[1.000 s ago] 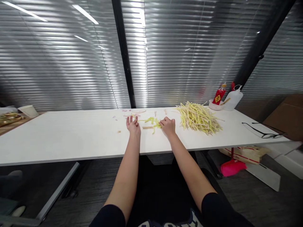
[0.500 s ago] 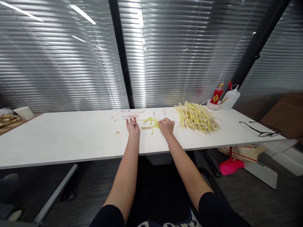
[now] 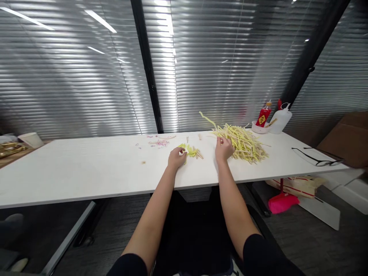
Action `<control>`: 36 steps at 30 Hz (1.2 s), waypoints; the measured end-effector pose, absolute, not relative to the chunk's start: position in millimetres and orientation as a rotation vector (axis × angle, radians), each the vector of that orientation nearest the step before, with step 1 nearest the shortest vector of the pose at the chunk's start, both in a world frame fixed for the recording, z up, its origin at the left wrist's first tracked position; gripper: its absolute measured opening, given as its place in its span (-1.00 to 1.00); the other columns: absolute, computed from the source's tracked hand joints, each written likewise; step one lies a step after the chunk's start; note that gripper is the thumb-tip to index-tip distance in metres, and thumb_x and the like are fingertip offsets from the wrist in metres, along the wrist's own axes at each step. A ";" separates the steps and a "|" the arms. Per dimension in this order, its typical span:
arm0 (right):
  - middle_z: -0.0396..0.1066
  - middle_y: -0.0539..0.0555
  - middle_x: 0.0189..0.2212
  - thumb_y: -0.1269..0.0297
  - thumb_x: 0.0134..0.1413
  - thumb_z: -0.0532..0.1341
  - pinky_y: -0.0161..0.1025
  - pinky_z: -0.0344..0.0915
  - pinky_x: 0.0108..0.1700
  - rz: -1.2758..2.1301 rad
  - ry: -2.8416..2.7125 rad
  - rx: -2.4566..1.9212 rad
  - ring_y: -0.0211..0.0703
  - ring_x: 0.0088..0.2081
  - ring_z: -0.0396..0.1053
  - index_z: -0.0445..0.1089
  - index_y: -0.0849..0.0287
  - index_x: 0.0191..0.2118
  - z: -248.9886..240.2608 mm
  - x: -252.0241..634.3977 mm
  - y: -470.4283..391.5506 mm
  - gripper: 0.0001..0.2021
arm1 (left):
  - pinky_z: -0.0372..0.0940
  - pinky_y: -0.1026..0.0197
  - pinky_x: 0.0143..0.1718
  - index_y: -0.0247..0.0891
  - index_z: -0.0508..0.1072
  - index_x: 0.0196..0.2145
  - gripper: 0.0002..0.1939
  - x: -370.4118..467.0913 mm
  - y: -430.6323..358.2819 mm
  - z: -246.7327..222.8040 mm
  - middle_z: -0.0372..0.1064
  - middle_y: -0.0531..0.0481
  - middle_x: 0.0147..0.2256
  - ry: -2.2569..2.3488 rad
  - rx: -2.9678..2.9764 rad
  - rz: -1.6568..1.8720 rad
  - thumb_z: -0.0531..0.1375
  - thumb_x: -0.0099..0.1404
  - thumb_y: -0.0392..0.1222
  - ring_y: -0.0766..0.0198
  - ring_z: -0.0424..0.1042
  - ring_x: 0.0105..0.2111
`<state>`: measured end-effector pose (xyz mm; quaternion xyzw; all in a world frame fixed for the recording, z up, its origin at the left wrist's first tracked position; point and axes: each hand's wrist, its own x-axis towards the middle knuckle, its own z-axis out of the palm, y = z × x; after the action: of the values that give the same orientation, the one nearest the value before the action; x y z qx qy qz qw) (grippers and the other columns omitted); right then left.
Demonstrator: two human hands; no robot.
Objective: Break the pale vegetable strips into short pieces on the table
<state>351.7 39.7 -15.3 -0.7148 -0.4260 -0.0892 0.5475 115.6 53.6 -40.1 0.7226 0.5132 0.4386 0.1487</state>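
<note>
At the far left edge of the white worktop point(image 3: 86, 168) stands a paper cup point(image 3: 28, 139) beside something gold and crinkled, well apart from the hands. Further along, small pinkish scraps point(image 3: 158, 143) lie scattered near the back edge. Next comes the left hand point(image 3: 176, 157), resting on the worktop with fingers curled loosely, its fingertips touching the near end of a small bundle of short yellow-green strips point(image 3: 191, 151); whether it actually pinches one I cannot tell. Right of that bundle the right hand point(image 3: 223, 148) is raised at the near edge of the big pile of yellow and pale strips point(image 3: 244, 142), fingers pressed together on one long strip point(image 3: 208, 119) that arcs up and leftward above the pile. Behind the pile sit a small white bowl point(image 3: 258, 127), a red bottle point(image 3: 263, 115) and a white squeeze bottle point(image 3: 279, 118); a pair of black glasses point(image 3: 317, 158) lies near the right end.

By my reading, the step in hand is drawing a fresh strip out of the pile to join the sorted bundle. The next move calls for lifting it clear without dragging neighbours along, then bringing it across to the left hand.
</note>
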 end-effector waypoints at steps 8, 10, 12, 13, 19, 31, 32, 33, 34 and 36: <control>0.41 0.31 -0.32 0.26 0.08 0.15 0.13 0.03 -0.09 -0.282 -0.822 -2.084 0.11 -0.26 0.35 0.49 0.26 -0.25 8.7 439.3 40.2 -0.77 | 0.25 0.15 -0.23 -0.24 0.50 -0.25 -0.75 114.5 58.5 -48.4 0.42 -0.07 -0.39 1.573 2.340 0.934 0.18 0.07 -0.21 0.15 0.37 -0.33; 0.39 0.36 -0.23 0.28 0.11 0.12 0.13 0.03 -0.09 -0.324 -0.848 -2.059 0.14 -0.20 0.35 0.44 0.28 -0.12 5.7 434.4 37.8 -0.72 | 0.25 0.14 -0.21 -0.25 0.48 -0.16 -0.67 114.1 60.0 -49.5 0.42 -0.07 -0.37 1.586 2.336 0.928 0.19 0.09 -0.14 0.14 0.38 -0.32; 0.37 0.34 -0.15 0.30 0.14 0.07 0.06 0.05 -0.10 -0.347 -0.988 -1.957 0.12 -0.15 0.34 0.37 0.23 0.00 1.7 415.6 36.1 -0.67 | 0.24 0.12 -0.18 -0.26 0.48 -0.12 -0.62 114.1 60.4 -49.9 0.42 -0.10 -0.34 1.603 2.353 0.913 0.19 0.11 -0.07 0.12 0.38 -0.29; 0.38 0.30 -0.15 0.31 0.15 0.06 0.01 0.07 -0.11 -0.322 -1.093 -1.897 0.09 -0.14 0.33 0.36 0.19 0.01 -0.3 402.1 36.1 -0.67 | 0.24 0.11 -0.17 -0.26 0.48 -0.12 -0.62 114.2 60.1 -49.8 0.42 -0.11 -0.33 1.611 2.370 0.898 0.18 0.13 -0.05 0.11 0.38 -0.28; 0.42 0.12 -0.20 0.26 0.11 0.14 -0.12 0.04 -0.13 -0.078 -1.837 -1.576 -0.03 -0.15 0.30 0.46 0.06 -0.14 -21.3 314.5 42.6 -0.77 | 0.23 0.13 -0.20 -0.23 0.54 -0.24 -0.72 116.4 56.4 -47.7 0.43 -0.09 -0.35 1.627 2.431 0.807 0.15 0.13 -0.09 0.11 0.38 -0.28; 0.44 0.10 -0.16 0.18 0.19 0.12 -0.04 -0.11 -0.08 -0.125 -2.033 -1.518 -0.04 -0.09 0.20 0.49 0.03 -0.28 -49.5 303.3 39.3 -0.81 | 0.21 0.13 -0.22 -0.24 0.46 -0.33 -0.83 118.9 59.8 -52.5 0.44 -0.12 -0.31 1.665 2.417 0.869 0.08 0.23 -0.20 0.11 0.38 -0.24; 0.44 0.10 -0.17 0.18 0.19 0.12 -0.04 -0.11 -0.07 -0.119 -2.013 -1.510 -0.04 -0.10 0.20 0.48 0.04 -0.27 -49.4 303.1 39.6 -0.81 | 0.20 0.12 -0.20 -0.23 0.46 -0.32 -0.83 119.2 59.6 -52.0 0.44 -0.12 -0.30 1.662 2.407 0.876 0.08 0.24 -0.20 0.11 0.38 -0.21; 0.45 0.10 -0.18 0.19 0.18 0.12 -0.04 -0.11 -0.07 -0.103 -1.988 -1.502 -0.04 -0.10 0.22 0.48 0.04 -0.27 -49.5 302.7 39.9 -0.81 | 0.20 0.11 -0.18 -0.22 0.46 -0.30 -0.84 119.6 59.4 -51.4 0.45 -0.11 -0.29 1.657 2.390 0.882 0.08 0.25 -0.20 0.10 0.39 -0.20; 0.46 0.10 -0.20 0.19 0.18 0.12 -0.03 -0.10 -0.06 -0.073 -1.954 -1.494 -0.05 -0.11 0.23 0.48 0.05 -0.26 -49.7 302.2 40.2 -0.81 | 0.20 0.09 -0.16 -0.21 0.45 -0.28 -0.84 120.0 59.1 -50.8 0.45 -0.10 -0.29 1.648 2.365 0.892 0.08 0.25 -0.20 0.10 0.39 -0.20; 0.48 0.09 -0.22 0.19 0.16 0.12 -0.03 -0.07 -0.05 0.034 -1.853 -1.469 -0.06 -0.13 0.27 0.48 0.05 -0.25 -50.7 301.7 40.9 -0.81 | 0.20 0.08 -0.14 -0.20 0.45 -0.25 -0.84 121.0 58.7 -49.7 0.47 -0.06 -0.30 1.609 2.303 0.931 0.08 0.26 -0.22 0.13 0.41 -0.22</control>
<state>301.7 40.9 -50.7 -0.5750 -0.7252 0.0134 0.3785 121.0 58.7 -49.7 0.7749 0.5415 0.3133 0.0908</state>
